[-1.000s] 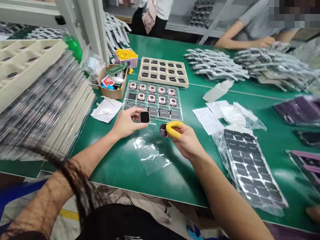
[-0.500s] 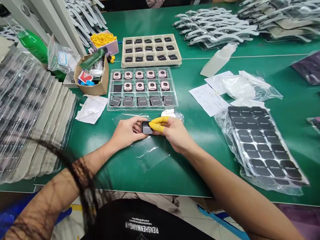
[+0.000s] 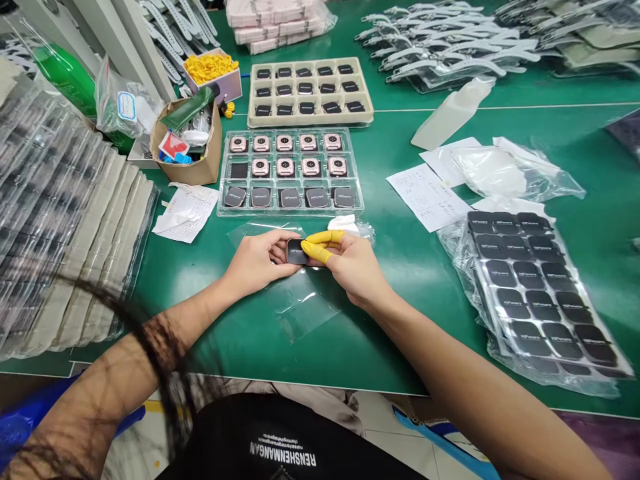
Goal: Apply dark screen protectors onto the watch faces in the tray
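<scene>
A small square smartwatch body (image 3: 295, 252) with a black face cover is between my two hands, above the green table. My left hand (image 3: 255, 263) grips it from the left, fingers curled behind and thumb below. My right hand (image 3: 356, 268), with yellow finger cots on thumb and forefinger, pinches its right side. Beneath my hands lies a clear plastic sheet (image 3: 310, 313). Just beyond is a clear tray (image 3: 290, 213): pink-backed watches fill most of two rows, one slot there holds none, and black-faced ones line the front row.
Farther back stands a beige tray (image 3: 310, 122) of black pieces. Black film stickers (image 3: 543, 303) lie at right near papers (image 3: 427, 193) and a white bottle (image 3: 453, 113). Stacked trays (image 3: 65, 247) rise at left, beside a cardboard box (image 3: 200, 167). Watch straps (image 3: 445, 50) are heaped behind.
The camera view has shifted slightly, bringing pink stacks at the back into view. Both hands keep hold of the smartwatch; its face tilts slightly differently and the right fingers lie farther over it.
</scene>
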A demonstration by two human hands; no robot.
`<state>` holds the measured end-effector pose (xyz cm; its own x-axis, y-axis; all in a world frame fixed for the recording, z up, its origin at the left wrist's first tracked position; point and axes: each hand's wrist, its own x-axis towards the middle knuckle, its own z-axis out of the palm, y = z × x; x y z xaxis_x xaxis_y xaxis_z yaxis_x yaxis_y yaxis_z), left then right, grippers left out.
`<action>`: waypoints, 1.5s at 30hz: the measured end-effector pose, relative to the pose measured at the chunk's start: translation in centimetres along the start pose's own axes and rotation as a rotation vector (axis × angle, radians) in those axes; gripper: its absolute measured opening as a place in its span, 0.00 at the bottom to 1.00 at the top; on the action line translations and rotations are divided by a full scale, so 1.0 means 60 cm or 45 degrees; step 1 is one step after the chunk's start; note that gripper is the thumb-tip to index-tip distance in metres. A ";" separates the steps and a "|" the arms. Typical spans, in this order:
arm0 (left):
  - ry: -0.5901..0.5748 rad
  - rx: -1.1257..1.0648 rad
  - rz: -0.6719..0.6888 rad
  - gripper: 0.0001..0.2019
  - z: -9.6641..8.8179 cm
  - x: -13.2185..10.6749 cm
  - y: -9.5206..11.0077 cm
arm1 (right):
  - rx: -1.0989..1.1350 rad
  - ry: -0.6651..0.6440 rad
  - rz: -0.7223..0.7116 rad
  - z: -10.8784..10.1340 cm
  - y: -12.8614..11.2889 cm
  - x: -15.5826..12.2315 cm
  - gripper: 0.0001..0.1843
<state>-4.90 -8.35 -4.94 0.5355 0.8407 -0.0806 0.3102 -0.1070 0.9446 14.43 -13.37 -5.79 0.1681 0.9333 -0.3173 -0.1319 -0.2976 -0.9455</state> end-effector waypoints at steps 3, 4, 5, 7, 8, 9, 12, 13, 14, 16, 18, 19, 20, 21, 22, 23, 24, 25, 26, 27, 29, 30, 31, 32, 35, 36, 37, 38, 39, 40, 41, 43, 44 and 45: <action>-0.006 -0.007 0.000 0.28 0.000 0.001 -0.001 | -0.012 0.001 -0.009 0.000 0.001 0.000 0.26; -0.008 -0.011 0.003 0.27 0.000 0.001 -0.002 | -0.011 0.003 -0.010 -0.001 0.002 0.000 0.26; -0.009 -0.012 0.005 0.27 0.000 0.001 -0.003 | -0.011 0.005 -0.012 -0.001 0.002 0.000 0.27; -0.012 -0.010 0.011 0.27 0.001 0.002 -0.005 | -0.013 0.012 -0.018 -0.001 0.004 0.001 0.27; -0.014 -0.008 0.016 0.27 0.001 0.002 -0.006 | -0.013 0.014 -0.020 -0.001 0.004 0.001 0.27; -0.015 -0.007 0.023 0.27 0.001 0.002 -0.006 | -0.012 0.016 -0.021 0.000 0.005 0.001 0.27; -0.015 0.006 0.044 0.27 0.001 0.001 -0.007 | -0.015 0.023 -0.036 0.002 0.010 -0.001 0.28; -0.014 0.016 0.045 0.27 0.001 0.000 -0.007 | -0.030 0.024 -0.050 0.003 0.012 -0.002 0.28; -0.010 0.031 0.044 0.27 0.000 0.000 -0.006 | -0.058 0.027 -0.068 0.004 0.013 -0.003 0.27; 0.003 0.061 0.040 0.26 0.000 -0.001 -0.004 | -0.158 0.036 -0.111 0.003 0.014 -0.005 0.26; 0.025 0.063 0.029 0.26 0.000 -0.001 -0.002 | -0.316 0.114 -0.216 -0.001 0.012 -0.007 0.26; 0.039 0.054 0.018 0.26 0.000 0.000 -0.001 | -0.405 0.184 -0.307 -0.004 0.011 -0.007 0.26; 0.053 0.041 0.005 0.26 -0.001 0.000 0.000 | -0.496 0.264 -0.418 -0.007 0.008 -0.006 0.26; 0.067 0.025 -0.009 0.26 -0.001 0.000 0.000 | -0.584 0.336 -0.541 -0.010 0.006 -0.005 0.26; 0.078 0.005 -0.020 0.26 -0.001 0.001 -0.001 | -0.665 0.377 -0.661 -0.012 0.005 -0.003 0.25; 0.083 -0.020 -0.026 0.27 -0.002 0.001 -0.002 | -0.744 0.358 -0.767 -0.014 0.003 -0.002 0.24; 0.082 -0.051 -0.031 0.28 -0.002 0.002 -0.003 | -0.831 0.268 -0.856 -0.015 0.003 0.001 0.23; 0.075 -0.084 -0.035 0.28 -0.003 0.002 -0.004 | -0.932 0.129 -0.935 -0.015 0.002 0.003 0.22; 0.068 -0.114 -0.040 0.29 -0.004 0.002 -0.005 | -1.043 -0.028 -1.004 -0.016 0.002 0.005 0.21; 0.067 -0.138 -0.045 0.29 -0.005 0.003 -0.006 | -1.163 -0.162 -1.061 -0.017 0.001 0.008 0.22; 0.096 -0.190 -0.055 0.29 -0.007 0.004 -0.007 | -1.403 -0.252 -1.134 -0.021 -0.001 0.011 0.23; 0.117 -0.220 -0.062 0.30 -0.008 0.005 -0.007 | -1.500 -0.192 -1.152 -0.024 -0.002 0.011 0.24; 0.138 -0.252 -0.068 0.30 -0.009 0.006 -0.006 | -1.576 -0.096 -1.158 -0.027 -0.002 0.011 0.26; 0.157 -0.283 -0.074 0.31 -0.010 0.006 -0.005 | -1.633 -0.008 -1.161 -0.030 -0.002 0.011 0.27; 0.184 -0.288 -0.085 0.33 -0.010 0.008 -0.005 | -1.739 -0.022 -1.235 -0.033 0.001 0.009 0.30; 0.192 -0.275 -0.085 0.33 -0.008 0.008 -0.006 | -1.758 -0.088 -1.266 -0.033 0.003 0.010 0.29; 0.202 -0.266 -0.085 0.34 -0.006 0.007 -0.008 | -1.765 -0.128 -1.280 -0.033 0.003 0.012 0.28; 0.211 -0.264 -0.087 0.34 -0.004 0.005 -0.009 | -1.759 -0.117 -1.269 -0.032 0.004 0.015 0.27; 0.222 -0.270 -0.090 0.34 -0.002 0.003 -0.010 | -1.740 -0.050 -1.233 -0.032 0.003 0.018 0.26; 0.235 -0.282 -0.092 0.35 -0.001 0.001 -0.009 | -1.707 0.048 -1.182 -0.032 0.003 0.022 0.25; 0.251 -0.292 -0.089 0.36 -0.003 0.000 -0.007 | -1.662 0.145 -1.136 -0.032 0.001 0.025 0.25; 0.273 -0.254 -0.071 0.37 -0.018 0.003 0.005 | -1.558 0.199 -1.110 -0.029 0.000 0.031 0.25; 0.283 -0.170 -0.053 0.37 -0.031 0.009 0.014 | -1.507 0.131 -1.136 -0.027 0.000 0.033 0.25; 0.303 -0.027 -0.031 0.36 -0.048 0.019 0.025 | -1.461 0.007 -1.176 -0.023 0.001 0.035 0.24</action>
<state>-6.11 -6.01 -2.68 0.3272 0.9445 -0.0285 0.3027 -0.0762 0.9500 16.13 -11.67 -6.60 -0.2358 0.8766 0.4196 0.8509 0.3948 -0.3466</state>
